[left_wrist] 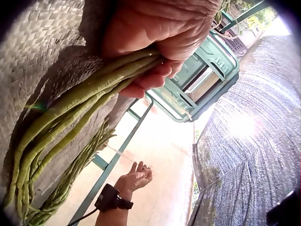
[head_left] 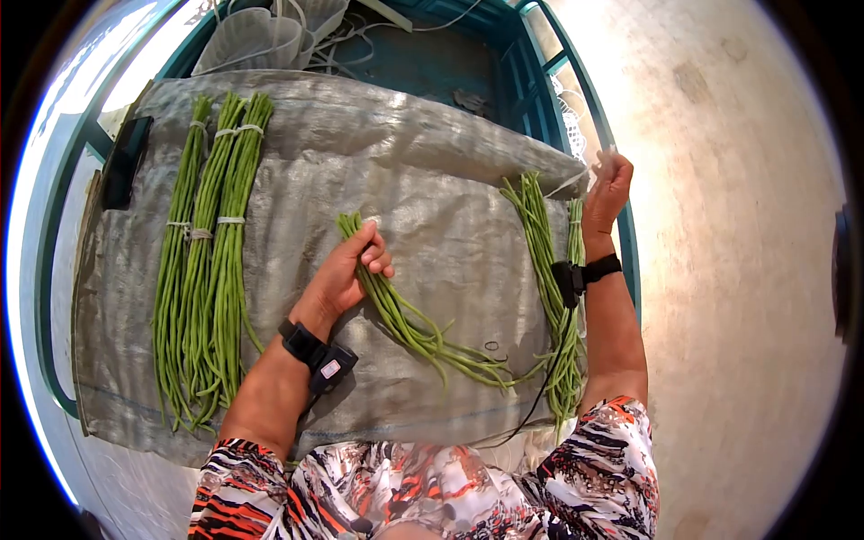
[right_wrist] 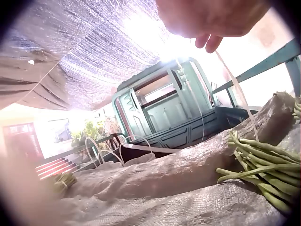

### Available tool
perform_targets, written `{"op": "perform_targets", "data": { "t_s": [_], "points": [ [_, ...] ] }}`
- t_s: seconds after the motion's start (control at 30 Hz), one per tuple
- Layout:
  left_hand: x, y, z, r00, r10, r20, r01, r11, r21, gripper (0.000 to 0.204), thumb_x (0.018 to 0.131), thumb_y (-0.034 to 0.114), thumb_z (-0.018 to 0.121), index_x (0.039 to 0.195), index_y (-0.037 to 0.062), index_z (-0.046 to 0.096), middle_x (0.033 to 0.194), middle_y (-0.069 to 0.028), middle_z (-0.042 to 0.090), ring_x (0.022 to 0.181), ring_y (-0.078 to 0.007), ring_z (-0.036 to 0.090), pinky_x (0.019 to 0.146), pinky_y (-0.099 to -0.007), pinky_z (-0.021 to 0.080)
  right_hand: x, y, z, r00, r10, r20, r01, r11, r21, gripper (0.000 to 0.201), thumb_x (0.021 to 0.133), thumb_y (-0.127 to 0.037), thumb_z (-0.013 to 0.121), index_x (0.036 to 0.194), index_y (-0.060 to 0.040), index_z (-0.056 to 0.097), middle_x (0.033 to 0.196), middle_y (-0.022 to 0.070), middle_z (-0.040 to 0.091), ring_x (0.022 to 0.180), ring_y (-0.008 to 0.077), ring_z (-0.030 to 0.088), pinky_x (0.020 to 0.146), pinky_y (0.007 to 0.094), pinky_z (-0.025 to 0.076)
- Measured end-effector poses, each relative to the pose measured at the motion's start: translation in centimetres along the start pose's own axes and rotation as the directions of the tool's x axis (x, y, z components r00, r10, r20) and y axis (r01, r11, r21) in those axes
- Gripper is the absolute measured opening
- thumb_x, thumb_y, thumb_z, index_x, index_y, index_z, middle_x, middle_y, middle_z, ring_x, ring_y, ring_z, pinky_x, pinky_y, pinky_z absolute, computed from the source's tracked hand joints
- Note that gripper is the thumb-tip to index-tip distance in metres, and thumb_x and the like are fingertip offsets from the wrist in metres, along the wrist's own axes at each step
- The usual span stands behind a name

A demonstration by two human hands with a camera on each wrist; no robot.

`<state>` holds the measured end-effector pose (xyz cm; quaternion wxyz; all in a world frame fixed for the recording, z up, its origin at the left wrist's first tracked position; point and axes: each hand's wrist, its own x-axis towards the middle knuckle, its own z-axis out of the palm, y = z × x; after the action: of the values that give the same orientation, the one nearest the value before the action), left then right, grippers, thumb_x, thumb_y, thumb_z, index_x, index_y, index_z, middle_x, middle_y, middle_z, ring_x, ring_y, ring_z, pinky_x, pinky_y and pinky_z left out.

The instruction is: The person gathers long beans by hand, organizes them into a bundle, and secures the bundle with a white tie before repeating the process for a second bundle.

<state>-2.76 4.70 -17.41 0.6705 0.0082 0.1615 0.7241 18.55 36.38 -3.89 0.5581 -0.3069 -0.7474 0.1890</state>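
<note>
A big gray woven sheet (head_left: 297, 153) is lying under the beans, and it is showing wrinkles and shiny spots. On its left side, three tied bundles (head_left: 198, 270) of long beans are lying close together. They are looking bright green, thin and very long, like green strings. Their tops are sitting nearly even, while their bottom ends are spreading and curling a bit. On the right side, a loose pile (head_left: 560, 373) of long green beans is lying just beside the person's right arm, and some tips are fanning out at the top. In the middle, a smaller bunch (head_left: 400, 319) is looking green and smooth, and its loose ends are bending and spreading toward the pile. The left hand (head_left: 346, 270) is gripping this bunch near its top, with fingers curling around it. The right hand (head_left: 607, 193) is pinching a thin pale strip (right_wrist: 235, 82), which is running down to the pile. Little white ties (head_left: 231, 220) are hugging the three bundles.
</note>
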Motion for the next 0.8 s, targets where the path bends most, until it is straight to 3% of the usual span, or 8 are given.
{"op": "perform_targets", "data": {
  "t_s": [0.1, 0.23, 0.37, 0.43, 0.5, 0.6, 0.7, 0.8],
  "points": [
    [-0.1, 0.0, 0.2, 1.000, 0.002, -0.014, -0.001, 1.000, 0.011, 0.032, 0.099, 0.032, 0.050, 0.078, 0.0089, 0.057, 0.056, 0.0051, 0.041, 0.058, -0.0095, 0.046, 0.068, -0.0305, 0.048, 1.6, -1.3, -2.0, 0.981, -0.178, -0.078, 0.164, 0.974, -0.159, 0.016, 0.098, -0.017, 0.053, 0.105, -0.0030, 0.056, 0.105, 0.0043, 0.058, 0.095, 0.0117, 0.054, 0.085, 0.0261, 0.046],
    [0.0, 0.0, 0.3, 1.000, 0.004, 0.021, -0.004, 1.000, 0.001, 0.029, 0.100, 0.030, 0.049, 0.081, 0.0095, 0.057, 0.057, 0.0051, 0.041, 0.057, -0.0089, 0.045, 0.067, -0.0292, 0.048, 1.5, -1.8, -6.9, 0.998, -0.065, 0.001, 0.064, 0.968, -0.243, 0.015, 0.097, -0.016, 0.052, 0.103, -0.0026, 0.055, 0.116, 0.0116, 0.057, 0.105, 0.0206, 0.059, 0.088, 0.0300, 0.050],
    [0.1, -0.1, 0.2, 1.000, 0.008, 0.020, -0.008, 1.000, -0.006, 0.029, 0.100, 0.029, 0.049, 0.081, 0.0094, 0.057, 0.057, 0.0049, 0.041, 0.056, -0.0085, 0.044, 0.065, -0.0281, 0.047, -3.2, -1.3, -12.4, 0.980, 0.181, 0.079, -0.144, 0.930, -0.338, 0.015, 0.096, -0.014, 0.051, 0.101, -0.0022, 0.059, 0.091, 0.0057, 0.062, 0.081, 0.0132, 0.055, 0.072, 0.0281, 0.046],
    [0.0, -0.1, 0.3, 1.000, 0.009, 0.011, -0.008, 1.000, -0.012, 0.029, 0.100, 0.029, 0.049, 0.081, 0.0093, 0.057, 0.058, 0.0048, 0.041, 0.057, -0.0083, 0.044, 0.064, -0.0278, 0.046, -7.2, -0.5, -14.6, 0.973, 0.171, 0.157, -0.089, 0.900, -0.427, 0.014, 0.094, -0.013, 0.053, 0.101, -0.0014, 0.058, 0.087, 0.0091, 0.061, 0.076, 0.0169, 0.055, 0.072, 0.0295, 0.046],
    [0.1, -0.1, 0.3, 1.000, 0.007, 0.019, -0.007, 1.000, -0.002, 0.028, 0.100, 0.029, 0.049, 0.081, 0.0096, 0.057, 0.058, 0.0048, 0.041, 0.057, -0.0083, 0.044, 0.064, -0.0277, 0.045, -10.7, 0.2, -17.2, 0.921, 0.236, 0.309, 0.022, 0.762, -0.647, 0.014, 0.088, -0.007, 0.053, 0.099, -0.0002, 0.058, 0.096, 0.0178, 0.061, 0.087, 0.0336, 0.059, 0.078, 0.0377, 0.047],
    [0.2, -0.1, -0.1, 0.999, -0.005, 0.045, 0.005, 1.000, -0.005, 0.029, 0.100, 0.031, 0.049, 0.080, 0.0102, 0.057, 0.057, 0.0048, 0.041, 0.058, -0.0096, 0.045, 0.066, -0.0294, 0.047, -15.9, 1.2, -19.7, 0.866, 0.301, 0.399, 0.092, 0.688, -0.720, 0.019, 0.090, -0.013, 0.054, 0.103, 0.0004, 0.056, 0.100, 0.0160, 0.062, 0.096, 0.0323, 0.060, 0.084, 0.0395, 0.047],
    [0.4, 0.1, -0.5, 0.998, -0.011, 0.057, 0.012, 1.000, -0.017, 0.030, 0.100, 0.031, 0.049, 0.080, 0.0105, 0.056, 0.057, 0.0048, 0.041, 0.058, -0.0103, 0.045, 0.067, -0.0302, 0.047, -18.5, 0.2, -19.8, 0.936, 0.247, 0.251, 0.008, 0.699, -0.716, 0.023, 0.086, -0.016, 0.059, 0.104, -0.0010, 0.057, 0.101, 0.0169, 0.061, 0.095, 0.0361, 0.057, 0.084, 0.0437, 0.046],
    [0.3, 0.0, -0.2, 0.999, -0.003, 0.051, 0.003, 1.000, 0.001, 0.029, 0.100, 0.030, 0.049, 0.081, 0.0103, 0.058, 0.058, 0.0050, 0.041, 0.057, -0.0088, 0.045, 0.065, -0.0287, 0.047, -19.8, -6.0, -18.1, 0.901, 0.419, 0.112, -0.124, 0.496, -0.859, 0.033, 0.084, -0.026, 0.064, 0.106, -0.0024, 0.057, 0.101, 0.0167, 0.061, 0.099, 0.0338, 0.056, 0.085, 0.0432, 0.046]
  ]
}}
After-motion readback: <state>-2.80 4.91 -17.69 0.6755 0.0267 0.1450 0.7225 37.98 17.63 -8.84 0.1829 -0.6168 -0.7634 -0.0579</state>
